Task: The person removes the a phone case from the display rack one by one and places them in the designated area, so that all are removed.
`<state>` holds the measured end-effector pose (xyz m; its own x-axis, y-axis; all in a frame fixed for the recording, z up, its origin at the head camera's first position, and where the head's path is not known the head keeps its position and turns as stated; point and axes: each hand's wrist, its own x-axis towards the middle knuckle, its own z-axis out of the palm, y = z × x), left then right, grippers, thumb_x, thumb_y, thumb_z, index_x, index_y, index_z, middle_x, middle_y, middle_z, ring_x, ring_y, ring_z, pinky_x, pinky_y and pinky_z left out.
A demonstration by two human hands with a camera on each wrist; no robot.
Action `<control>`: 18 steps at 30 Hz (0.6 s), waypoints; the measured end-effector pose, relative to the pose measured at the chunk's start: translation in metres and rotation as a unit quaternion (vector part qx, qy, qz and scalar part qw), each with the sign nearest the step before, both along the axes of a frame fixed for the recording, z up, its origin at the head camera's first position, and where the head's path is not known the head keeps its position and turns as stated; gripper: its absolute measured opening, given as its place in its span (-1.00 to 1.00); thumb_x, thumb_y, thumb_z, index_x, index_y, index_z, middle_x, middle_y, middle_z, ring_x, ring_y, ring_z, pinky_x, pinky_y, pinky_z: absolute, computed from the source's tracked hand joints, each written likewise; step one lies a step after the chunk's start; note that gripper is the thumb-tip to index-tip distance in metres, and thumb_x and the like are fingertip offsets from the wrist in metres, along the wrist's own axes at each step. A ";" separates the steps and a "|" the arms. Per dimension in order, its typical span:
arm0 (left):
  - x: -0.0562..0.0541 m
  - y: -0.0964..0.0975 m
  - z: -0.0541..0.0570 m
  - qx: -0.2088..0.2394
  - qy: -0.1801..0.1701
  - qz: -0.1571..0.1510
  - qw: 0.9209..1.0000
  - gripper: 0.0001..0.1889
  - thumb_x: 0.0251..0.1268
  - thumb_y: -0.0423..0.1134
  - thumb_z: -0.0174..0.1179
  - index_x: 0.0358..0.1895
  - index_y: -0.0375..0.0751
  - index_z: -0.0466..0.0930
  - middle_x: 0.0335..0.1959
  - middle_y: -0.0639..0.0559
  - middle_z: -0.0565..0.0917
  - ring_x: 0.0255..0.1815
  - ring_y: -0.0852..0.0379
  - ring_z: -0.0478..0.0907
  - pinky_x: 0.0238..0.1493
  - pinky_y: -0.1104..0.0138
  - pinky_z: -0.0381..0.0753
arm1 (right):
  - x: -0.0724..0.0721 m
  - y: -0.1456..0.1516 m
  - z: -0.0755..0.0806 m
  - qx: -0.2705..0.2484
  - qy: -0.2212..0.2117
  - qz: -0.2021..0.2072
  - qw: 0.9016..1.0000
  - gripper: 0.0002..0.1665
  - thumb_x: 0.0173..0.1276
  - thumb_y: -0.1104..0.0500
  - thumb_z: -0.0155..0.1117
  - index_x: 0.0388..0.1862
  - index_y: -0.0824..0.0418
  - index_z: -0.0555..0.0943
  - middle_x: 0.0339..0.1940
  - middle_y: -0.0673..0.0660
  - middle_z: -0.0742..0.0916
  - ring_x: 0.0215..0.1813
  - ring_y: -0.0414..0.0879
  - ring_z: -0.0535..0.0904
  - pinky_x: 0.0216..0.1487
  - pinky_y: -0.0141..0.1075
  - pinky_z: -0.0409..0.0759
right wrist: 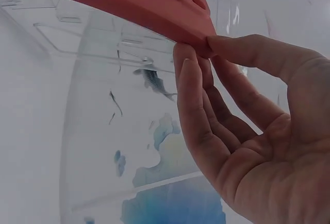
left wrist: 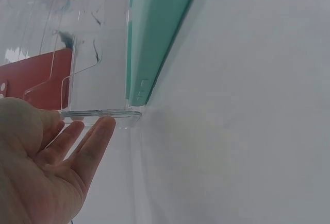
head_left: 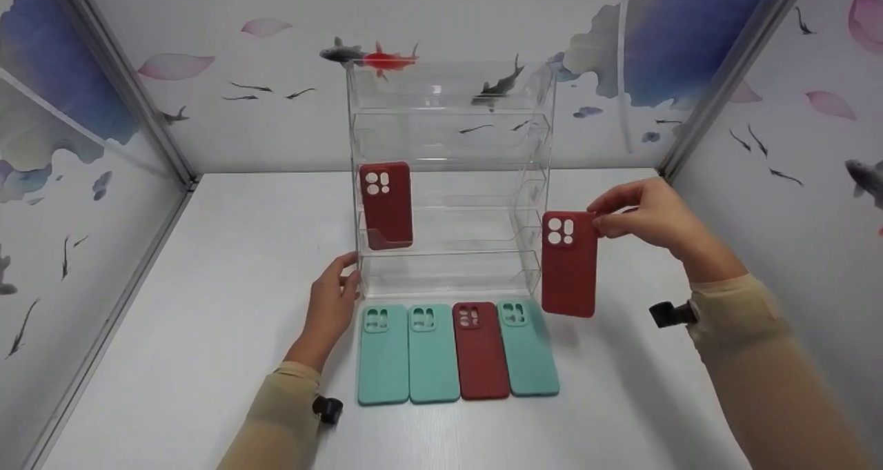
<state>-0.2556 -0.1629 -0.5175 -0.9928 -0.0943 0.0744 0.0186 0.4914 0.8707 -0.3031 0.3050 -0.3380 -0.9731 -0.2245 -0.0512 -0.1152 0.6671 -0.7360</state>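
In the head view, my right hand point(head_left: 648, 218) pinches a red phone case point(head_left: 569, 277) at its upper right corner, holding it upright beside the right side of a clear acrylic display rack point(head_left: 455, 252). The right wrist view shows thumb and fingertips on the corner of that case point(right wrist: 149, 13), near its camera cutouts. My left hand point(head_left: 334, 308) touches the rack's lower left side; up close, its fairly straight fingers point(left wrist: 93, 149) lie against the clear side panel point(left wrist: 103, 114). Another red case point(head_left: 388, 208) stands in the rack at the left end of a tier.
Before the rack lies a row of cases: a teal case point(head_left: 383, 363), a second teal case point(head_left: 434, 363), a red case point(head_left: 483, 359) and, slightly angled, another teal case point(head_left: 531, 356). Printed panels point(head_left: 276, 125) with metal corner posts enclose the white table point(head_left: 227, 249) at back and sides.
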 end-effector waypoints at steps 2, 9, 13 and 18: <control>0.000 0.001 0.001 -0.001 0.003 0.001 1.000 -0.56 0.69 -0.20 -0.01 0.52 -0.08 0.33 0.51 -0.03 0.45 0.20 -0.03 0.63 0.19 0.20 0.77 | 0.001 0.007 -0.008 0.003 -0.020 0.001 1.000 -0.63 0.42 0.20 0.37 0.14 0.34 0.69 -0.04 0.26 0.79 -0.23 -0.15 0.78 -0.13 -0.37 0.79; 0.000 0.002 0.001 -0.007 0.003 0.008 1.000 -0.55 0.68 -0.21 0.01 0.51 -0.09 0.35 0.49 -0.05 0.47 0.17 -0.02 0.65 0.17 0.21 0.77 | 0.005 0.030 -0.043 0.012 -0.070 0.010 0.997 -0.63 0.42 0.19 0.37 0.13 0.34 0.69 -0.07 0.24 0.80 -0.13 0.00 0.81 -0.09 -0.29 0.83; 0.000 0.001 0.001 -0.004 0.003 0.009 1.000 -0.56 0.68 -0.21 0.00 0.51 -0.06 0.35 0.49 -0.03 0.48 0.16 -0.01 0.64 0.17 0.22 0.77 | 0.003 0.037 -0.067 0.010 -0.093 0.016 0.995 -0.60 0.41 0.17 0.39 0.13 0.37 0.68 -0.07 0.23 0.82 -0.13 -0.04 0.81 -0.05 -0.22 0.84; 0.000 0.000 0.001 -0.001 -0.003 0.006 1.000 -0.55 0.69 -0.19 -0.01 0.52 -0.05 0.33 0.51 -0.03 0.45 0.17 0.01 0.63 0.18 0.23 0.77 | 0.001 0.041 -0.094 0.007 -0.110 0.010 0.994 -0.60 0.42 0.13 0.39 0.13 0.35 0.69 -0.08 0.22 0.82 -0.12 0.01 0.81 -0.02 -0.16 0.85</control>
